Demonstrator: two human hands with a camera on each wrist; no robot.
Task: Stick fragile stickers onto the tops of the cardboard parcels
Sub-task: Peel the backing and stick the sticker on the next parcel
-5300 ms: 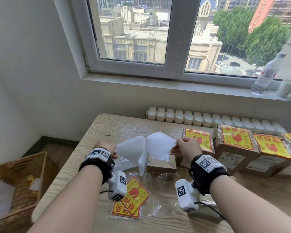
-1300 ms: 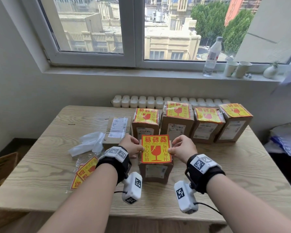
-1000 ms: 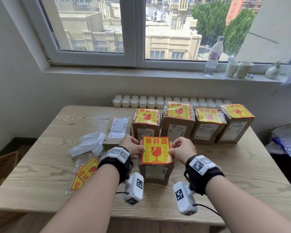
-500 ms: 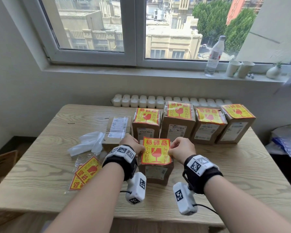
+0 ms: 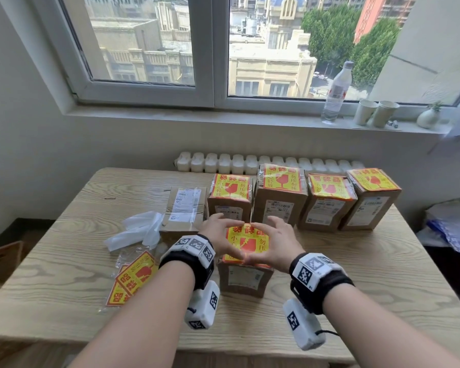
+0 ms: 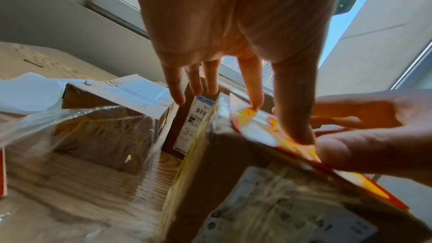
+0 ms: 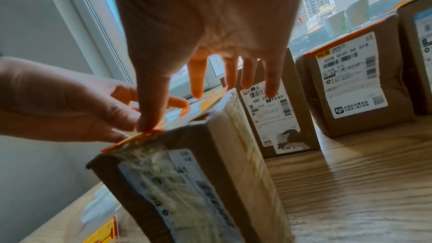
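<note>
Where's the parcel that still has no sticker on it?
In the head view, the unstickered parcel lies flat on the table's left side, at the left end of the stickered row, with crumpled backing paper on its left.

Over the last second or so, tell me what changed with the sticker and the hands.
The sticker went from held up by its side edges to lying on top of the front parcel. The left hand and right hand let go of the edges and now press it flat with spread fingers. The four stickered parcels behind, the flat parcel and the spare stickers stayed put.
</note>
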